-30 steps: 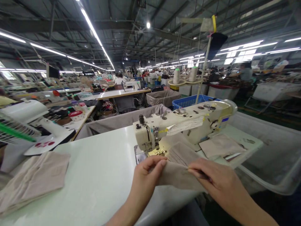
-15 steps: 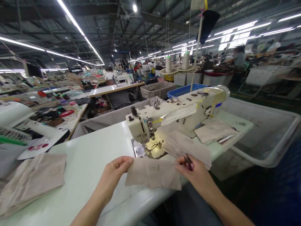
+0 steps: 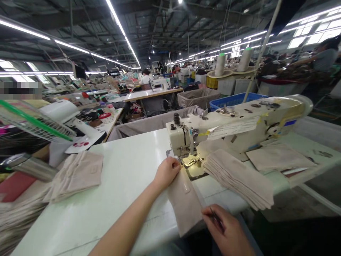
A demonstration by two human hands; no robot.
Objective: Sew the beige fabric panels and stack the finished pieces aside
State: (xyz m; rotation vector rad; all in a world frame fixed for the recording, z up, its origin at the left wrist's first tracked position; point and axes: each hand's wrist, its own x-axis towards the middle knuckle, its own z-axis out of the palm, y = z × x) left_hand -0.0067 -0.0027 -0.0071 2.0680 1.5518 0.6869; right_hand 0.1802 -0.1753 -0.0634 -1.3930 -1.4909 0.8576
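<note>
The left hand (image 3: pixel 167 172) pinches the top end of a cloth (image 3: pixel 183 209), low in the middle of the frame, close by the sewing machine (image 3: pixel 239 113). Apart from it, the right hand (image 3: pixel 226 227) pinches the cloth's side and holds a dark tool (image 3: pixel 217 220). The cloth's bottom reaches the front edge of the table (image 3: pixel 128 167). More cloths (image 3: pixel 237 177) lie at right.

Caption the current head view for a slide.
Left hand holds a beige fabric panel at a sewing machine while the right hand pinches the panel's edge.
</note>
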